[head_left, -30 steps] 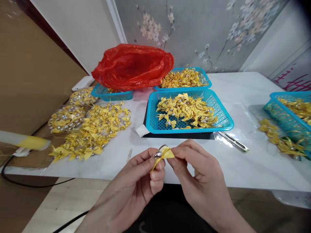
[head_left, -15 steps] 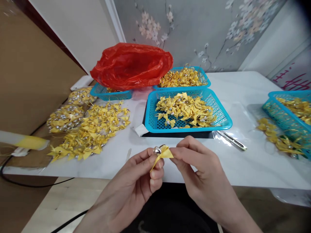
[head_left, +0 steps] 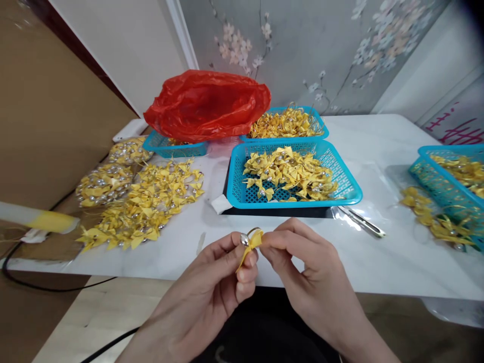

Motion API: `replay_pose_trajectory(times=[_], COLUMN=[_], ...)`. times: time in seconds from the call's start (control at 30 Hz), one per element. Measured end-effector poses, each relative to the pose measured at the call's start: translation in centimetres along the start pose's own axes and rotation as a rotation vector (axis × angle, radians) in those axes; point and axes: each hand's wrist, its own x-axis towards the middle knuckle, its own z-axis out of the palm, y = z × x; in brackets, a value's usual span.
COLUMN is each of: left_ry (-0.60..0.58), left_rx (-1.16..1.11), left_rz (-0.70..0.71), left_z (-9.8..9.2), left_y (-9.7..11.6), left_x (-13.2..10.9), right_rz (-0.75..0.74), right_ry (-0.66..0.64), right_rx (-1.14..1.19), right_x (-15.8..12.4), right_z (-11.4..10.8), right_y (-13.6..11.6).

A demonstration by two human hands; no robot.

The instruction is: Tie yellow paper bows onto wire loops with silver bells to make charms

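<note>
Between my hands, just in front of the table's near edge, is a yellow ribbon bow [head_left: 256,239] with a shiny silver bead [head_left: 244,239] at its left end. My left hand [head_left: 223,272] is closed, pinching the bow near the bead with thumb and fingers. The thumb and forefinger of my right hand [head_left: 306,267] are closed on the bow's right loop. Beyond them stands a blue plastic basket [head_left: 295,204] holding a heap of similar yellow bows [head_left: 291,169].
A loose pile of yellow bows [head_left: 147,201] lies on the left, beside bagged ones [head_left: 104,184]. A red plastic bag [head_left: 207,106] covers part of another blue basket [head_left: 177,147]. Metal tweezers [head_left: 361,222] lie right of the middle basket. Another basket [head_left: 446,176] stands at far right.
My right fingers have moved slightly left, towards my left hand, and the bow's right loop now looks narrower and more folded. Both hands keep their pinch.
</note>
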Motion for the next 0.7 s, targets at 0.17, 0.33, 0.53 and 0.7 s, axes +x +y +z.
replay_pose_trajectory(times=[0.17,0.33,0.53,0.7], left_ry=[0.011,0.016,0.049,0.053], left_rx=[-0.029,-0.014,0.071,0.086], left_rz=[-0.017,-0.016,0.052,0.050], left_z=[-0.05,0.18,0.37,0.58], left_y=[0.00,-0.08,-0.25,-0.30], left_x=[-0.07,0.03,0.02,-0.14], right_rz=[0.012,0.032,0.027,0.029], right_ry=[-0.011,-0.021,-0.006,0.019], right_rx=[0.047,0.064,0.062,0.067], right_x=[-0.27,-0.46,-0.49,-0.42], right_z=[0.08,0.05,0.32,0.53], right_y=[-0.01,0.08,-0.11,-0.16])
